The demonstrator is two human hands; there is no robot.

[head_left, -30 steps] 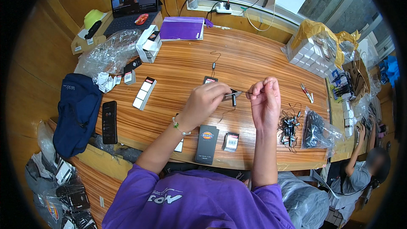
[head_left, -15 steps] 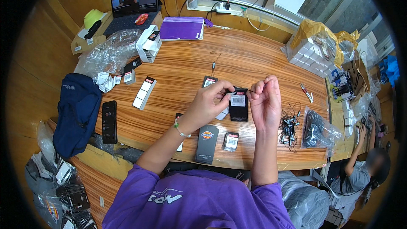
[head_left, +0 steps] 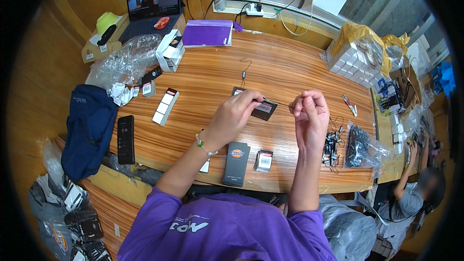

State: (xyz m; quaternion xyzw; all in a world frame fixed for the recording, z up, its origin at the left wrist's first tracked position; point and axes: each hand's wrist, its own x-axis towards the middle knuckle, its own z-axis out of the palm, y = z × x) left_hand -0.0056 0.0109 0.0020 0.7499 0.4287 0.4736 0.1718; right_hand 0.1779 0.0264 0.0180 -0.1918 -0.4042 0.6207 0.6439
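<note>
My left hand is closed in a pinch on a black hang tag with a pale barcode sticker. The tag hangs tilted above the table. To its right, my right hand has fingertips pinched on a thin dark cord that stretches toward the tag. Partly hidden behind my left hand, another tag lies on the table with a looped cord beyond it. Nearer me are a large grey tag and a small stack of barcoded tags.
On the right are a tangle of black cords, a clear bag and small pliers. White boxes stand at the back right. A phone and a row of stickered tags lie left. A co-worker sits far right.
My right hand has moved right, away from my left hand, drawing the cord out. The tag in my left hand has swung from hanging straight to tilted. More of the table between the hands shows.
</note>
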